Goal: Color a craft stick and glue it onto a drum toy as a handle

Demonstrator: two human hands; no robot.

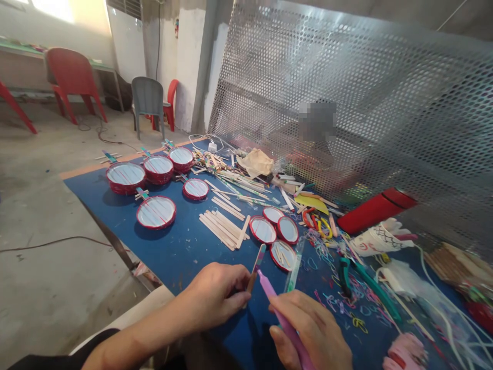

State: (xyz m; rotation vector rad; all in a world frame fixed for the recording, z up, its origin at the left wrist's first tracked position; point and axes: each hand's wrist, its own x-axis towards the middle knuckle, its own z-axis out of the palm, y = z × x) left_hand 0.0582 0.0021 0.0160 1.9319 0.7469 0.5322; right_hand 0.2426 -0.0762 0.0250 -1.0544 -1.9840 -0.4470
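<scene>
1. A grey metal panel with many round holes (pixel 277 61) stands behind the table.
2. The table with a dark blue top (pixel 165 257) carries all the work.
3. A red cylindrical bottle with a dark band (pixel 367 212) lies at the far right side, near the panel.
4. The left hand (pixel 221 293) has its grip closed on the lower part of a flat wooden stick with a green and purple upper end (pixel 252 280). The right hand (pixel 314 326) has its grip closed around a purple pen (pixel 268 289).
5. Five round red-rimmed pieces with pale faces (pixel 156 211) and crossed sticks are at the left.
6. The pen points to the stick; I cannot tell surely whether its tip touches.
7. The stick is tilted, between the left fingers, above the table. Plain pale wooden sticks (pixel 219 229) lie beyond it.
</scene>
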